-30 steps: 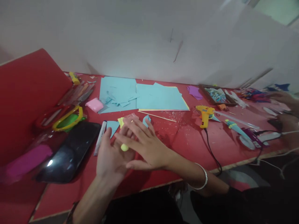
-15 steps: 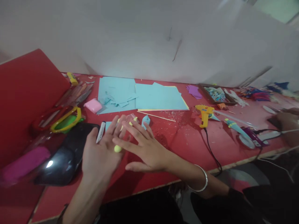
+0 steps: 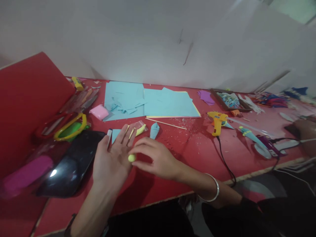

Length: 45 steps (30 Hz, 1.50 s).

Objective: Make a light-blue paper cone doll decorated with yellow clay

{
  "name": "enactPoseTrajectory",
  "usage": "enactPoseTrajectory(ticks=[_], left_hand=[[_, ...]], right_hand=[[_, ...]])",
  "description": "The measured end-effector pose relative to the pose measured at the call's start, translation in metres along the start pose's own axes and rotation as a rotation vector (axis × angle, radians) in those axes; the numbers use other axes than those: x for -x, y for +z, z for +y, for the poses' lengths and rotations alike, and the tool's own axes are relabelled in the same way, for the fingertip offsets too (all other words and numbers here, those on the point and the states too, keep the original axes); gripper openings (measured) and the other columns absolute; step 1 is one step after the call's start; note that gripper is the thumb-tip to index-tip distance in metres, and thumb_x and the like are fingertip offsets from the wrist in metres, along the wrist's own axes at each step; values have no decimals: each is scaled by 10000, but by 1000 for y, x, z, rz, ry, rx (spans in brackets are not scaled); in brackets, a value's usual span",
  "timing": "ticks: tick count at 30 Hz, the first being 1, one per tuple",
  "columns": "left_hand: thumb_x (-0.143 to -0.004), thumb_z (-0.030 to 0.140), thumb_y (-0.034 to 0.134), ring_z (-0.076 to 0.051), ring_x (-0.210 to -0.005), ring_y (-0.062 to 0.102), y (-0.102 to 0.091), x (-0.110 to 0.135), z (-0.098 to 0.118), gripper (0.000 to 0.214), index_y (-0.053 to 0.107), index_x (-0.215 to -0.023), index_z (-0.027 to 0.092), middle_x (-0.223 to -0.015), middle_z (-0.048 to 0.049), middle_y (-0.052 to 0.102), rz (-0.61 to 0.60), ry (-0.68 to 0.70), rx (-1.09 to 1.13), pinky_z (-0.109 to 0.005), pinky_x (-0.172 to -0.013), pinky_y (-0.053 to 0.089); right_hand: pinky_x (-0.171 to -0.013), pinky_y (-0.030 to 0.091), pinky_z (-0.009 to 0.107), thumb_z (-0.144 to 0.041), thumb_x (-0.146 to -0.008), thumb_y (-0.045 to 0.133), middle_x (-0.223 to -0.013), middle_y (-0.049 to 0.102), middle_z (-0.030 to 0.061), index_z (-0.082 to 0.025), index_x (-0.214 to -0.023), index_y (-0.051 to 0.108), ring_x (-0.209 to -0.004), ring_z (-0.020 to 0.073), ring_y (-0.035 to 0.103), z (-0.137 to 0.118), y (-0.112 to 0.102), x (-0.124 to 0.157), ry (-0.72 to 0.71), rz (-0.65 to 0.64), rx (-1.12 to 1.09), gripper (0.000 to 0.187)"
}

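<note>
My left hand [image 3: 112, 161] lies palm up over the red table [image 3: 197, 148], its fingers stretched out. A small yellow ball of clay [image 3: 131, 158] rests on that palm near the fingers. My right hand [image 3: 158, 158] hovers just right of it, fingers curled, fingertips pinching at the ball. A silver bangle [image 3: 214, 191] sits on my right wrist. Just beyond the hands lie a rolled light-blue paper cone [image 3: 154, 130], a yellow strip [image 3: 140, 130] and a small blue paper triangle [image 3: 115, 134].
Light-blue paper sheets [image 3: 170, 103] lie at the back. A pink clay lump [image 3: 99, 111], a white marker [image 3: 109, 135], a black pouch [image 3: 71, 163] and scissors [image 3: 70, 126] are left. A yellow glue gun [image 3: 217, 121] with cord is right. Another person's hand [image 3: 306, 131] is far right.
My right hand's fingers, flat over the left palm before, have curled and drawn back so the fingertips pinch at the yellow ball. The left hand stays palm up.
</note>
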<state>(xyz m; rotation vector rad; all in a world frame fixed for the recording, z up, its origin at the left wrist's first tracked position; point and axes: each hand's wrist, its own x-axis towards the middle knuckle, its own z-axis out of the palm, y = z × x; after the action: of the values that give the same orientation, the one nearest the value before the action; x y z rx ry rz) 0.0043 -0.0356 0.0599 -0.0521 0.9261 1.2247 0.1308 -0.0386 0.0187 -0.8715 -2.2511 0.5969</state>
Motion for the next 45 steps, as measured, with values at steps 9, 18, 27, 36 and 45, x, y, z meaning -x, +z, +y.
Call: enactPoseTrajectory(ticks=[9,18,27,36,45], left_hand=[[-850,270,308,-163,-984,586,-14,-18,3,323,609,-942,200,-1057,-44,645,-115,111,-267,-284,-849,468],[-810,324,437,-222,-729,597,-5,-29,13,215,598,-869,195,-823,-52,649,-491,799,-1938,-344,-655,463],[-860,404,427,-306,-808,641,19,-61,-28,435,450,-1193,125,-1007,-155,632,-257,970,-2507,-342,-565,477],[-856,188,415,-295,-908,627,17,-81,-31,399,402,-1248,110,-1068,-163,619,-299,905,-2547,-374,-683,485],[-838,134,303,-265,-963,611,-16,-88,-11,378,407,-1201,134,-1159,-143,581,-425,864,-2386,-348,-703,486]], right_hand=[[-717,491,264,-210,-794,550,-935,624,17,-207,-964,550,-775,104,587,28,-24,-8,226,210,-409,170],[-706,472,258,-255,-699,632,-752,611,-29,-212,-851,590,-654,81,562,79,-30,5,614,466,-902,163],[-674,469,196,-200,-671,620,-770,629,-53,-220,-883,585,-633,47,569,85,-33,8,699,516,-1279,215],[-564,459,197,-343,-684,669,-629,605,-55,-193,-811,565,-541,54,546,86,-30,9,642,587,-1037,222],[-663,487,266,-346,-767,567,-668,643,-42,-212,-855,530,-553,91,619,86,-29,11,686,572,-911,164]])
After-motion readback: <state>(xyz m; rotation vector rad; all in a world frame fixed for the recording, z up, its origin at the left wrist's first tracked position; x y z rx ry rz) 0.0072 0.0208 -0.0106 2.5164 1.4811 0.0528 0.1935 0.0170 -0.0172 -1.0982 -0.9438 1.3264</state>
